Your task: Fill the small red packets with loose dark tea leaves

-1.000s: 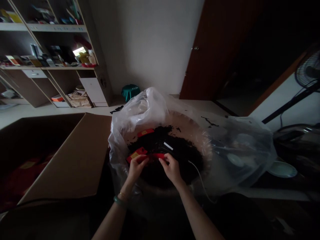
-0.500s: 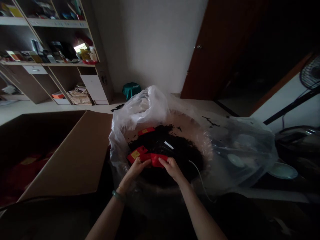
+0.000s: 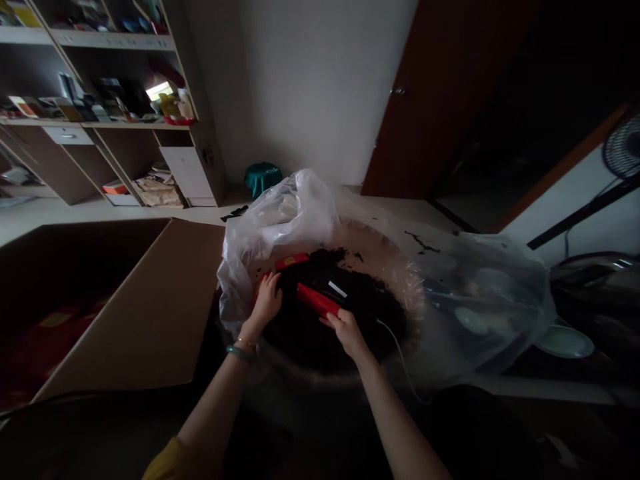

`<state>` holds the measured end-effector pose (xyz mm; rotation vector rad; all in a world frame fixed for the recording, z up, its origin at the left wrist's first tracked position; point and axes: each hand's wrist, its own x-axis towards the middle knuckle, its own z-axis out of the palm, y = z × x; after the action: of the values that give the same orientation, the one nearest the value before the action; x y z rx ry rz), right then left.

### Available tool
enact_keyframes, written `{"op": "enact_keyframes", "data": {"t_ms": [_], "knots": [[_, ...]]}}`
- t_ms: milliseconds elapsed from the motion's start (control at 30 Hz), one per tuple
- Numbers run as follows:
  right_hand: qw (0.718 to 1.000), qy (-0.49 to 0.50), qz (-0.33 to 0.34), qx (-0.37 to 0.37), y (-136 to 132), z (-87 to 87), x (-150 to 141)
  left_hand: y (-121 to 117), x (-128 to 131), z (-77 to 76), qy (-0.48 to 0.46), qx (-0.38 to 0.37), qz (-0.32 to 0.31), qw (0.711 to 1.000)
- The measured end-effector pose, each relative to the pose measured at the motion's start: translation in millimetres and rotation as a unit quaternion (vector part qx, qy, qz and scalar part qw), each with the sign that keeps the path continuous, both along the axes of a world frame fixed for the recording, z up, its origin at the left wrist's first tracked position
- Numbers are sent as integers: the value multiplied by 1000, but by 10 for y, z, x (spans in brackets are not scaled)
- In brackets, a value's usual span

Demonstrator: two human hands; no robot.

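Notably, right hand (image 3: 349, 335) grips a red packet (image 3: 316, 300) over dark leaves (image 3: 367, 307), keeping spills inside the bag (image 3: 290, 213); left hand (image 3: 266, 300) open nearby.

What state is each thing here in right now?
Left bare hand: open, fingers upward, over the bag.
Right bare hand: gripping the packet's lower end.
Glossy red rectangular packet: held, tilted above the heap.
Dark crumbly heap: piled inside the bag.
Clear plastic bag: open, bunched at the rim.
Brown cardboard box: flaps open.
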<state>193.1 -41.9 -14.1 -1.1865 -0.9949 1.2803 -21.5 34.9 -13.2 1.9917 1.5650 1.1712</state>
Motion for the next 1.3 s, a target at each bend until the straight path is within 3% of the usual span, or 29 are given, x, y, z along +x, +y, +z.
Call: {"op": "enact_keyframes", "data": {"t_ms": [100, 200, 233, 400, 600, 900, 1100, 1233, 1300], "knots": [[999, 22, 39, -25, 15, 5, -60, -125, 26, 141, -5, 78, -40, 996], [996, 7, 82, -32, 3, 67, -120, -370, 91, 205, 125, 74, -198, 969], [995, -4, 92, -27, -7, 94, -139, -442, 116, 208, 165, 65, -210, 962], [994, 11, 112, 12, -58, 197, -228, -591, 197, 212, 236, 48, -179, 954], [995, 48, 67, -48, -30, 176, -255, -603, 194, 237, 244, 72, -171, 952], [984, 24, 177, -18, 12, 193, -304, -680, 231, 311, 259, 55, -114, 958], [972, 21, 233, 10, 34, 187, -406, -664, 219, 194, 236, 45, -109, 965], [963, 20, 267, 16, 66, 324, -348, -619, 170, 138, 195, 39, -80, 977], [971, -13, 239, 21, 91, 418, -245, -591, 139, 137, 158, 37, -52, 985]]}}
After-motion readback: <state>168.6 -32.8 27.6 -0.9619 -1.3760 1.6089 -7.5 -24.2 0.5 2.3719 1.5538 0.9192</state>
